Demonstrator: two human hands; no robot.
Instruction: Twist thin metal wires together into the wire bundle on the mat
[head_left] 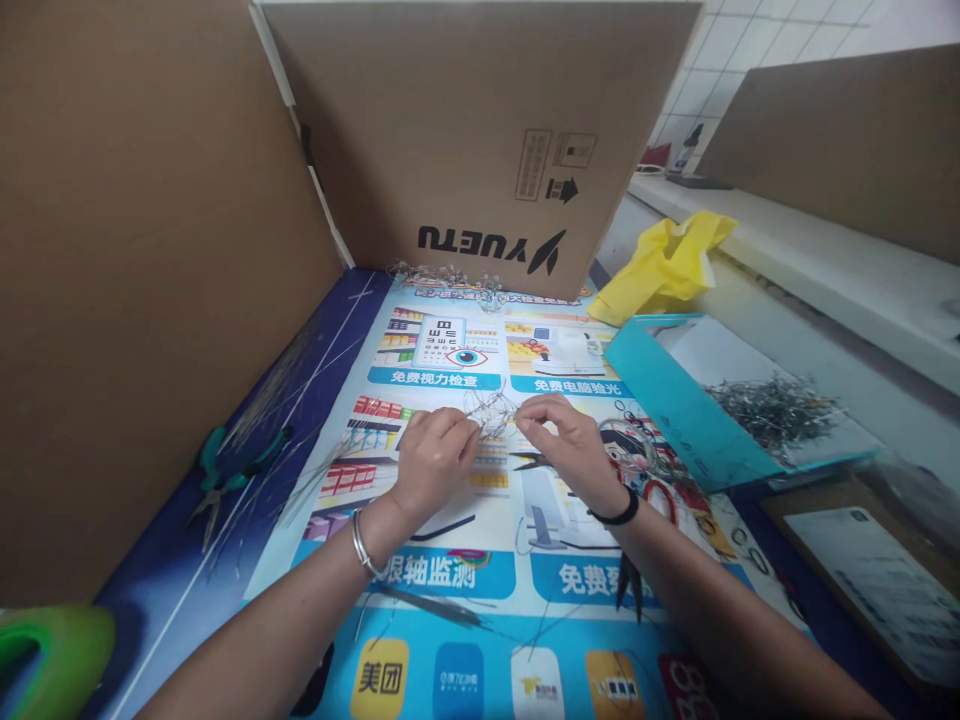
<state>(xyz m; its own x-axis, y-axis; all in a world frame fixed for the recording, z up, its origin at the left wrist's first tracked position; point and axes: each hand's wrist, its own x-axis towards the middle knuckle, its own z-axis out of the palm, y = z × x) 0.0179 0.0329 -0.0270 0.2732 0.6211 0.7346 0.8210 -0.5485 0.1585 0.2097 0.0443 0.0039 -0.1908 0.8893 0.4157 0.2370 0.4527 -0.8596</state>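
Thin silver wire bent into a loopy, tangled shape [491, 410] sits between my two hands, above the printed sheet [487, 592]. My left hand [439, 455] is closed, its thumb and fingers pinched at the left side of the wire. On the opposite side, my right hand [566, 445] pinches the wire's edge between thumb and index finger. Dark pointed tool tips [531, 461] lie just under my right hand; the rest of that tool is hidden. More dark tips [630, 588] show beside my right forearm.
Teal-handled pliers [229, 475] and loose straight wires [274, 390] lie at left. Finished-looking wire pieces [439, 274] line the cardboard [465, 120] behind. To the right are a turquoise box [675, 400] holding a wire heap [780, 410] and a yellow bag [660, 270]. Green tape [71, 650] is front left.
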